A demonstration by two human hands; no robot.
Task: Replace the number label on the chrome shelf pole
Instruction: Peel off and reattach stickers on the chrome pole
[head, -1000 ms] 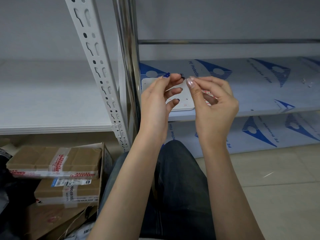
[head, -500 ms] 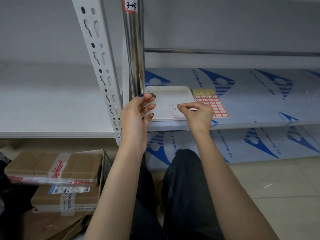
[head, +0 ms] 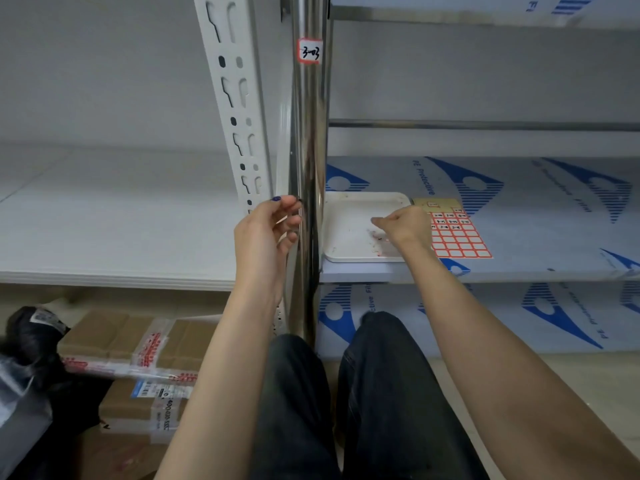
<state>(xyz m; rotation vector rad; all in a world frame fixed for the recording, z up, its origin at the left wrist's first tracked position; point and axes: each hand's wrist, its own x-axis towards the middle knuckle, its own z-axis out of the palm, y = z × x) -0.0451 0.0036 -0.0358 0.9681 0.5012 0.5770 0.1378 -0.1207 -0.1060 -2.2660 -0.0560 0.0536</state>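
Over the tray (head: pixel 346 216), right hand (head: pixel 406 226) pinched — perhaps on nothing, unclear; left hand (head: pixel 265 232) slack beside chrome pole (head: pixel 308 133).

Chrome pole (head: pixel 308 150) stands upright mid-frame, with a red-edged label (head: pixel 310 51) reading 3-03 stuck high on it. Left hand (head: pixel 266 230) sits at the pole's left side, fingers loosely curled, nothing seen in it. Right hand (head: pixel 403 225) is over a white tray (head: pixel 349 209) at the front left corner of the film-covered shelf (head: pixel 536 237). Its fingertips are bunched; can't tell if they pinch anything. Red scraps lie in the tray. Sticker sheet (head: pixel 457 237) lies just right of the tray. Slotted white upright (head: pixel 235 98) stands left of the pole. Cardboard boxes (head: pixel 138 344) on the floor, lower left.
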